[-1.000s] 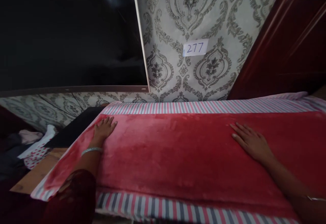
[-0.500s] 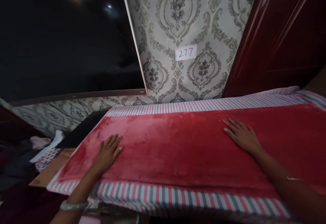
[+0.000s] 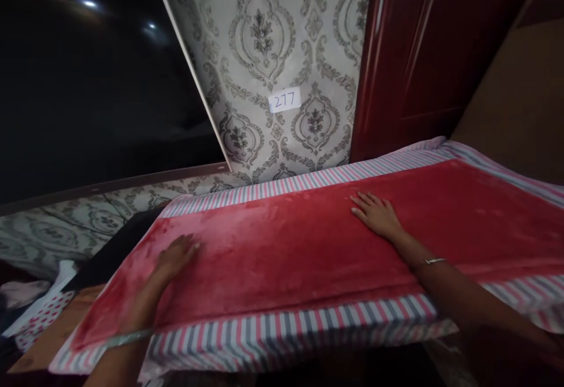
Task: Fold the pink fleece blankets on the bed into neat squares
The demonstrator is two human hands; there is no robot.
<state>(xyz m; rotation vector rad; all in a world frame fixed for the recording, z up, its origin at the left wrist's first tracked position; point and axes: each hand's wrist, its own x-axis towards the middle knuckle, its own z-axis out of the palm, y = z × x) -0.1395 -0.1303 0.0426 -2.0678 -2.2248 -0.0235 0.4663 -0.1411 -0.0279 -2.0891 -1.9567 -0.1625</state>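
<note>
A long red plush blanket (image 3: 282, 246) lies spread out over a striped cloth (image 3: 264, 331) in pink, grey and white, which shows along its edges. Toward the left end, my left hand (image 3: 177, 256) rests on the plush with its fingers partly spread; a pale bangle circles that wrist. My right hand (image 3: 376, 215) lies flat on the blanket right of its middle, fingers apart, with a thin bracelet on the wrist. Neither hand grips anything.
A large dark television screen (image 3: 88, 81) fills the upper left. Behind the blanket are patterned wallpaper with a paper label (image 3: 284, 100) reading 277 and a dark red wooden door (image 3: 409, 52). A cardboard-brown panel (image 3: 520, 99) stands right; clothes (image 3: 42, 322) lie at lower left.
The view has turned to the right, so the screen, label and door sit further left. Both hands stay on the blanket; the left hand's fingers look a little more bent.
</note>
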